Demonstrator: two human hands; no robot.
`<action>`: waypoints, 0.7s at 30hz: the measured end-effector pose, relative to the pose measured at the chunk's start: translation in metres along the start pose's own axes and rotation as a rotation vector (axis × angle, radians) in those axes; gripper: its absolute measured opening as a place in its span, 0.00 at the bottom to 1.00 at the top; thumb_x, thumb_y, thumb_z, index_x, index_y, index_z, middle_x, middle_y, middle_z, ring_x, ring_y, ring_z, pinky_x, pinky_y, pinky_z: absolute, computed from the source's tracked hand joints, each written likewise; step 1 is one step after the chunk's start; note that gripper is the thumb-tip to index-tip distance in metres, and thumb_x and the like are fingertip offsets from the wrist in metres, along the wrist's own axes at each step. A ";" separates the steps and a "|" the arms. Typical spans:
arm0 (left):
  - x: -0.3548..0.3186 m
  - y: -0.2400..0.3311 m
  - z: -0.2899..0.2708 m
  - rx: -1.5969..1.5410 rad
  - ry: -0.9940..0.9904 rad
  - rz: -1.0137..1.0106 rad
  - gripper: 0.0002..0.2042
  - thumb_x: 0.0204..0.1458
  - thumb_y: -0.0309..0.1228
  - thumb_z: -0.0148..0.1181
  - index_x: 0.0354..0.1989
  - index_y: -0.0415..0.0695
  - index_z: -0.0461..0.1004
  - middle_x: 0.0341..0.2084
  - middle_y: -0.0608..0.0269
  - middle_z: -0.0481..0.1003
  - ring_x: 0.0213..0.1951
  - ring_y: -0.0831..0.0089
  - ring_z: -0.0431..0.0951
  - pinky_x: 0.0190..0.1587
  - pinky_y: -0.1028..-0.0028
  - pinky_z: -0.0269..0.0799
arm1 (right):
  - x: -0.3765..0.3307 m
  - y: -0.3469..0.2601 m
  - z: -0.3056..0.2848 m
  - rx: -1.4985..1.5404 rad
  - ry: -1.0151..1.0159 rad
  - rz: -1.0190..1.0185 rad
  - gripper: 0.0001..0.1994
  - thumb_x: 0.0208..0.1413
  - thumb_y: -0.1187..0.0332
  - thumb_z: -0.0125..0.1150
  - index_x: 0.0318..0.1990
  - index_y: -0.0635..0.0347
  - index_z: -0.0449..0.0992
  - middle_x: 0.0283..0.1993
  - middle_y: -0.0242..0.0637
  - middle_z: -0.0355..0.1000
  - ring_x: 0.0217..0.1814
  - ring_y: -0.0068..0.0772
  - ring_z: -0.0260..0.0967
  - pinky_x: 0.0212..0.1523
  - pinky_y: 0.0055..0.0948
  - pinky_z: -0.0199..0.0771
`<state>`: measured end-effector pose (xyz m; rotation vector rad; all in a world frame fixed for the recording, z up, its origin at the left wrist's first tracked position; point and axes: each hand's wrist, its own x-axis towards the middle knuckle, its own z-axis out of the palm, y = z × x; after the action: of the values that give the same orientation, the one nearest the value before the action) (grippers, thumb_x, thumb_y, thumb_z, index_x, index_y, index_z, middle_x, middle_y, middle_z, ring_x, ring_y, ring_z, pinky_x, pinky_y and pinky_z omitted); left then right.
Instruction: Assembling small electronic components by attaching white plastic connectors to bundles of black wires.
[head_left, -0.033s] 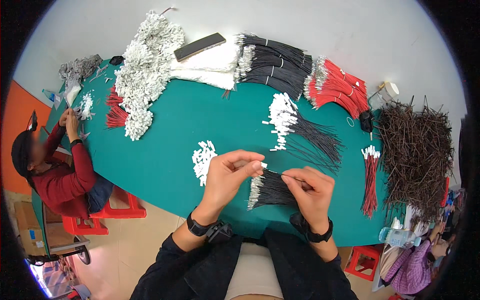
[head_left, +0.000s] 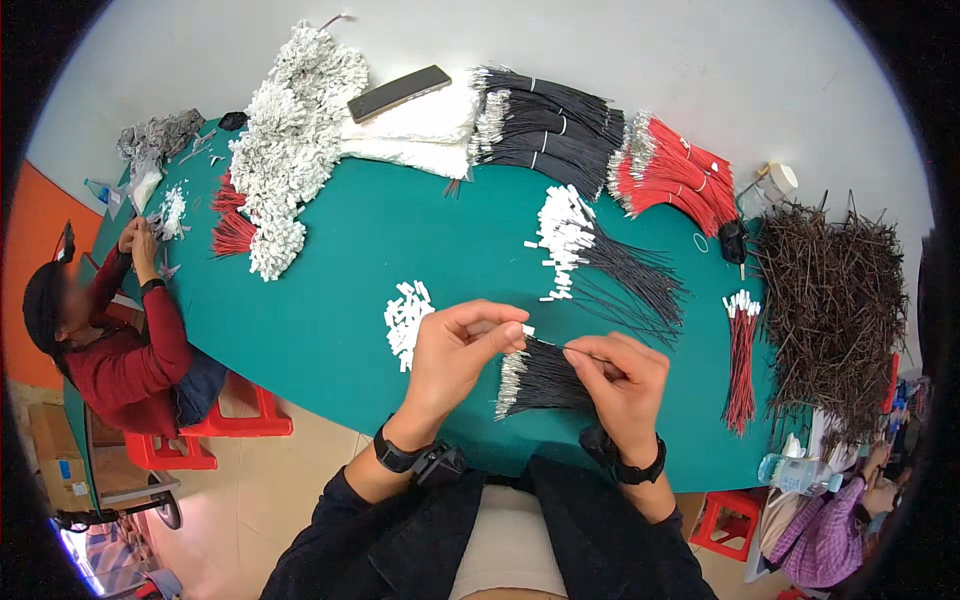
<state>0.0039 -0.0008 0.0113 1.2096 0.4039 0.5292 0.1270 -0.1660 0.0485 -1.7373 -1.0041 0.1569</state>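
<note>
Between both hands, black wire [head_left: 556, 345] spanning, left hand [head_left: 455, 350] grip pinching its white tip, right hand [head_left: 622, 380] pinching the other end

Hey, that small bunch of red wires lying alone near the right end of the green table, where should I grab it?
Grip the red wire bunch around its middle, coming from above. It lies flat, white-tipped ends bunched at the far end, near ends fanning loose, so a mid-length pinch across the strands likely keeps them together.

On my green table [head_left: 350, 260] I note a dark phone [head_left: 399, 93] atop white bundles [head_left: 300, 130], red wire bundles [head_left: 675, 170], a brown wire heap [head_left: 835, 300], and a red-sleeved co-worker [head_left: 110, 340] at left.
</note>
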 end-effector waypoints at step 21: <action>-0.004 -0.004 -0.004 0.007 -0.029 -0.056 0.07 0.60 0.24 0.66 0.44 0.35 0.82 0.33 0.60 0.84 0.36 0.80 0.82 0.41 0.79 0.78 | 0.001 0.006 0.003 -0.085 0.040 -0.126 0.06 0.48 0.81 0.72 0.34 0.63 0.82 0.27 0.35 0.75 0.22 0.27 0.68 0.26 0.26 0.65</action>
<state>-0.0004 -0.0012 0.0063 1.2081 0.4138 0.4621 0.1292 -0.1639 0.0422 -1.7403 -1.1015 -0.0008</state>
